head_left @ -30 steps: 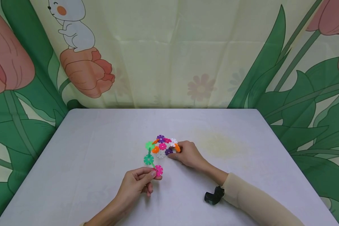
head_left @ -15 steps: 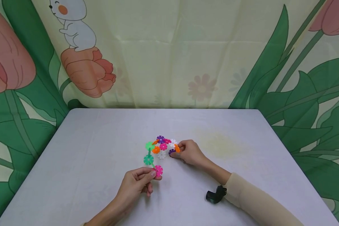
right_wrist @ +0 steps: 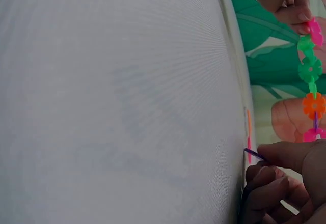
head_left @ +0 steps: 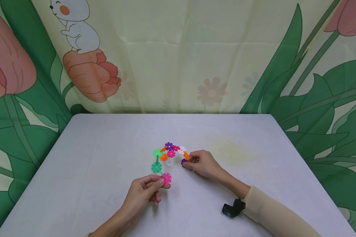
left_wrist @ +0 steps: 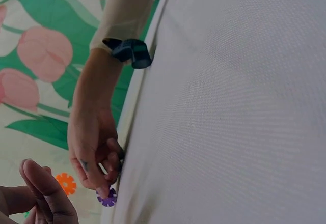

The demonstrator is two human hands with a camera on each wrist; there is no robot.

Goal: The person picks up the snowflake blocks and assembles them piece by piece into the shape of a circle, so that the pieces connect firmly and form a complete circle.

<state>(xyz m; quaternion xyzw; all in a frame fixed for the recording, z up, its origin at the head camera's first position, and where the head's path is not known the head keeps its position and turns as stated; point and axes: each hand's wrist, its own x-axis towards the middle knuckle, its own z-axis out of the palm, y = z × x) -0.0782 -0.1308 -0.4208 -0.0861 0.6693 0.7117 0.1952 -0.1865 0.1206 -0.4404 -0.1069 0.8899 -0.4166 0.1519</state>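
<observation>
In the head view my left hand (head_left: 143, 192) pinches a pink notched flower disc (head_left: 167, 179) between thumb and fingers. This disc ends a curved chain of interlocked discs, running through a teal disc (head_left: 156, 167), a light green disc (head_left: 158, 152) and others to an orange disc (head_left: 186, 155). The chain arches above the table. Low by the tabletop, my right hand (head_left: 206, 163) pinches a purple disc (head_left: 184, 162), just below the orange end. The left wrist view shows that purple disc (left_wrist: 107, 198) under the right fingertips.
Inside the chain's curve lie a loose pink disc (head_left: 171, 153), an orange disc (head_left: 163, 157) and a white disc (head_left: 169, 162) on the white-covered table (head_left: 101, 158). A black wrist camera (head_left: 233, 208) sits at the right cuff. Behind the table hangs a printed curtain (head_left: 178, 65).
My right hand has drawn the purple disc rightward and slightly nearer, away from the loose white disc. The left hand and the chain have stayed nearly still.
</observation>
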